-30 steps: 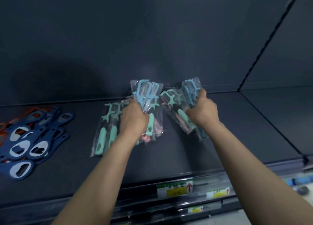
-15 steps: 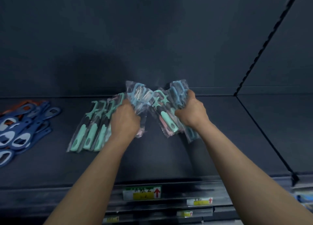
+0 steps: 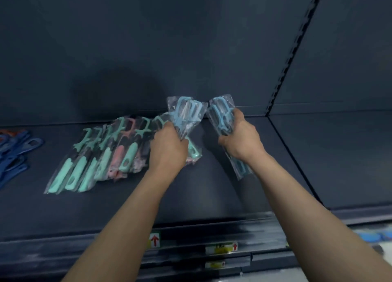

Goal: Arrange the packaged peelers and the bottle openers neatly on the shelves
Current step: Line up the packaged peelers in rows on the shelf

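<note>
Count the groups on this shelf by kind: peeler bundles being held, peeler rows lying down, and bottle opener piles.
Peeler bundles held: 2, left bundle in the left hand, right bundle in the right hand
Peeler row lying on the shelf: 1
Bottle opener pile: 1
Total: 4 groups; single pieces overlap too much to count.

Dim, bluish light, prob. from overhead; soft shadow falls on back panel. Motion blur smears price labels & bottom edge; wide-angle lens bends slotted upright.
</note>
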